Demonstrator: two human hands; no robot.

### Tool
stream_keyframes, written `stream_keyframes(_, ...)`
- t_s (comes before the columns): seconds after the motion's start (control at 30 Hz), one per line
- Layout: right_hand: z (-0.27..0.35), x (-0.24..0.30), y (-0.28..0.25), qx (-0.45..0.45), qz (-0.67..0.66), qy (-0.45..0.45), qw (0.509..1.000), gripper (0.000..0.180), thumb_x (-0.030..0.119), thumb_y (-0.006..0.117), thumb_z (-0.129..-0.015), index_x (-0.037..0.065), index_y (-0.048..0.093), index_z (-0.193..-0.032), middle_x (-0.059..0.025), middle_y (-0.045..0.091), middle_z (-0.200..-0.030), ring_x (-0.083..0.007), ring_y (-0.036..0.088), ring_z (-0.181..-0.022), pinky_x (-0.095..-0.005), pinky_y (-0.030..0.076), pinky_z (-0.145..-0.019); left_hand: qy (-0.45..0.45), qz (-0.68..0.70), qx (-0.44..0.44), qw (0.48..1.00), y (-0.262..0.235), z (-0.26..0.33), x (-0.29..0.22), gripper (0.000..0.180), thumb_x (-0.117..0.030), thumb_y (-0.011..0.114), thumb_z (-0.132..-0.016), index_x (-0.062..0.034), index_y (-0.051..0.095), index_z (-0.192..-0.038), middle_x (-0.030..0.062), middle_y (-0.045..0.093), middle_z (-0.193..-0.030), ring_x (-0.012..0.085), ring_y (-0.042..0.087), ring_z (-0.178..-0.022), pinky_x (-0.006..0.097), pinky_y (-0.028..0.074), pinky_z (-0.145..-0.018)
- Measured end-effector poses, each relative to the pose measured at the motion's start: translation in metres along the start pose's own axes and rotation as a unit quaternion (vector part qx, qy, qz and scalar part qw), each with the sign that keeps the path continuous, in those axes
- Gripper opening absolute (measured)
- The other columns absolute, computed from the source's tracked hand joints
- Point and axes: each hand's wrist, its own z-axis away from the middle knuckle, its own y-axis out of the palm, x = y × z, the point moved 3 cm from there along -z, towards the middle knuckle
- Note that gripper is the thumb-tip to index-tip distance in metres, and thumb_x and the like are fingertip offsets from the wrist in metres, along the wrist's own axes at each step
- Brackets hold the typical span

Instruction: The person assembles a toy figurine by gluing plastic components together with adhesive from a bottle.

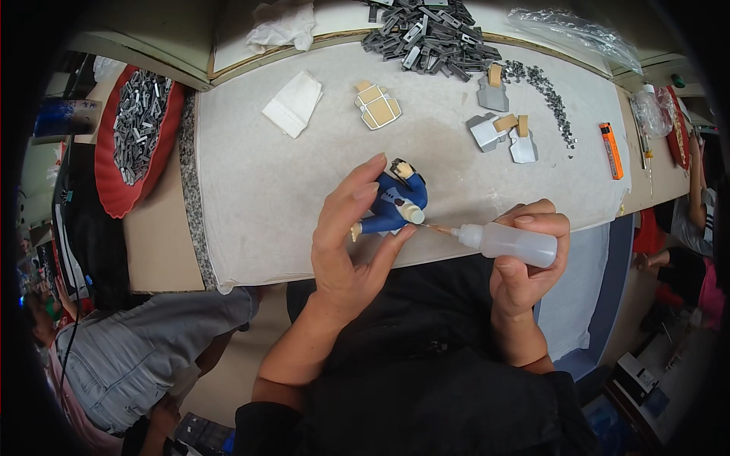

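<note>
**Head view: nozzle bottle applied to small blue figure at bench edge**

Head view. The left hand (346,243) holds a small blue figure (395,204) in a closed grip, fingers around its back and thumb beneath, just above the near edge of the bench (251,182). The right hand (525,258) is clenched on a translucent squeeze bottle (511,243), whose thin nozzle touches or nearly touches the figure's pale round part; actual contact cannot be confirmed.

Further back on the bench: tan and grey flat parts (378,106), grey pieces (502,131), a heap of dark metal bits (430,34), an orange cutter (610,150). A red tray (137,137) of similar bits sits at the left. Another person in grey trousers (144,349) is nearby.

Risks, as judged: too firm a squeeze could flood the joint and run onto the left fingertips, which lie just beside the nozzle. A tilted figure could let liquid drip onto the bench cover. The nozzle could slip off the small target.
</note>
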Motion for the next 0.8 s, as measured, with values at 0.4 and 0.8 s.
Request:
stream_keyframes(0.4,-0.0008,0.0048,-0.0008,0.006,0.032,-0.027,0.999,0.042,0.015,0.077,-0.064,0.002,0.05,-0.094,-0.0108,0.054,-0.085,-0.0126,0.053,-0.073,-0.0212,0.043,-0.062,0.005,-0.002,0.004,1.0,0.001,0.0,-0.0009,0.069,0.003,0.067,-0.07,-0.0091,0.023,-0.121,0.026,0.037,-0.125,0.0296,0.042,-0.116,0.037,0.039,-0.096)
stream_keyframes(0.8,-0.0015,0.0041,0.0015,0.006,0.044,-0.031,0.999,0.043,0.014,0.078,-0.063,0.002,0.051,-0.094,-0.0099,0.053,-0.084,-0.0134,0.053,-0.075,-0.022,0.043,-0.064,0.02,0.019,-0.058,0.998,0.0027,-0.0015,-0.0002,0.061,0.006,0.069,-0.065,-0.0054,0.037,-0.115,0.0243,0.046,-0.119,0.0336,0.05,-0.107,0.036,0.045,-0.086)
